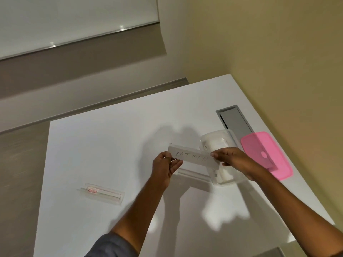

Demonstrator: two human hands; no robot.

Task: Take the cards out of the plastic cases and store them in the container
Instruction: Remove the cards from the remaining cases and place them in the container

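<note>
With an emptied-looking plastic case (pixel 104 193) lying well left of the clear container (pixel 220 156), my left hand (pixel 165 167) and right hand (pixel 233 158) pinch the ends of the "BATMAN" card (pixel 193 158) beside its rim, so next I judge I must lower it inside.

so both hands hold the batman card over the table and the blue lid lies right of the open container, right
Not quite: the lid is pink, not blue, as the head view shows. The rest holds: the left hand and right hand hold the BATMAN card over the table, with the lid right of the open container.
</note>
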